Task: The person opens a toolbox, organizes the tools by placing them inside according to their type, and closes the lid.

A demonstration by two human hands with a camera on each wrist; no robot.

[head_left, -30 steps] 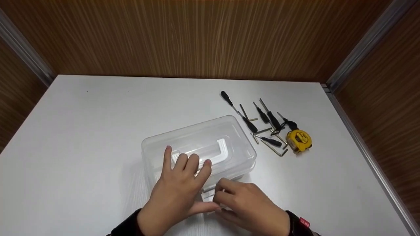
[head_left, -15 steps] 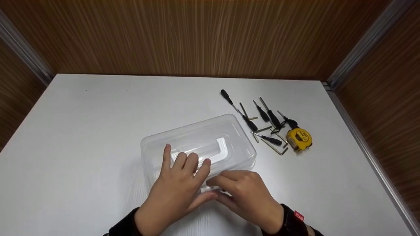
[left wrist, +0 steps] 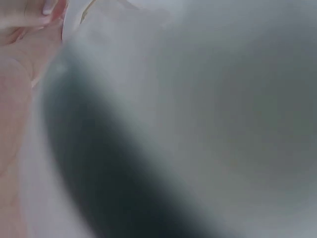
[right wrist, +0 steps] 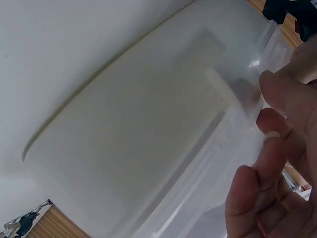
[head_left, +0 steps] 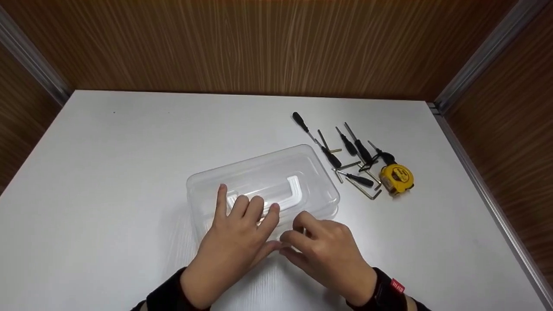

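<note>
two hands are working on the clear plastic box [head_left: 263, 190] in the middle of the white table [head_left: 108, 172]: the left hand [head_left: 233, 246] is pressing flat on its lid while the right hand [head_left: 328, 255] is pinching the front latch, probably unclipping it, so lifting the lid is likely coming next.

a white table [head_left: 108, 142] fills the middle and lower frame. dark wood-grain wall panels [head_left: 259, 43] run across the top and down both sides, joined by grey metal corner strips [head_left: 471, 73] at upper left and right.
</note>
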